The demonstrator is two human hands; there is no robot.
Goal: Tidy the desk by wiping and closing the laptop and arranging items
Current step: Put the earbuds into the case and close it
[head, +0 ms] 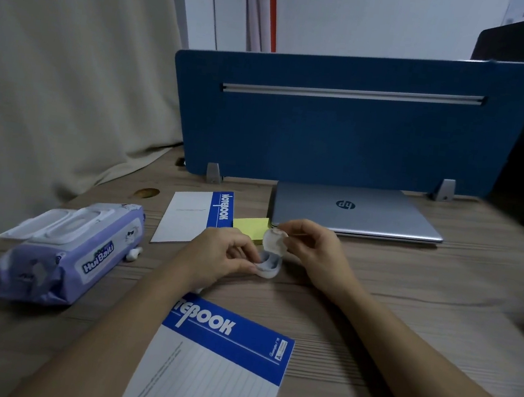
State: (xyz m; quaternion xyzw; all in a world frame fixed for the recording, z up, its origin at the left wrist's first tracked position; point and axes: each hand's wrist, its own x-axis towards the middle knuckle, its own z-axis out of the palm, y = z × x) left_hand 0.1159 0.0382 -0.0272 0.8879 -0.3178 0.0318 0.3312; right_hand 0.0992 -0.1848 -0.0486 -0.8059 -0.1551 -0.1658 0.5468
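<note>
1. Head view. Your left hand (221,254) has its fingers (248,267) curled round the base of a small white earbud case (268,258) that rests on the bench (406,296); thumb and forefinger pinch its near rim.
2. Your right hand (310,248) pinches the case's hinged lid between thumb and fingertips, holding it tipped upright, so the case stands open. What lies inside is too small to tell.
3. Just beyond your fingers, a yellow sticky-note pad (251,226) lies flat, its near corner behind the raised lid.
4. Beyond your right fingers, the silver laptop (357,212) is shut, lid down, logo up, set against the foot of the blue divider screen (344,126).
5. Beyond your left fingers, a white-and-blue notebook (193,216) lies flat, touching the pad's left edge.
6. Left of your left fingers, well apart, a purple wet-wipe pack (68,254) sits with its flip lid open. A loose white earbud (133,254) lies just beside the pack's right end, between the pack and your left hand.
7. Nearer you than the fingers, a second notebook (218,366) lies between your forearms; your left forearm covers its top-left corner.
</note>
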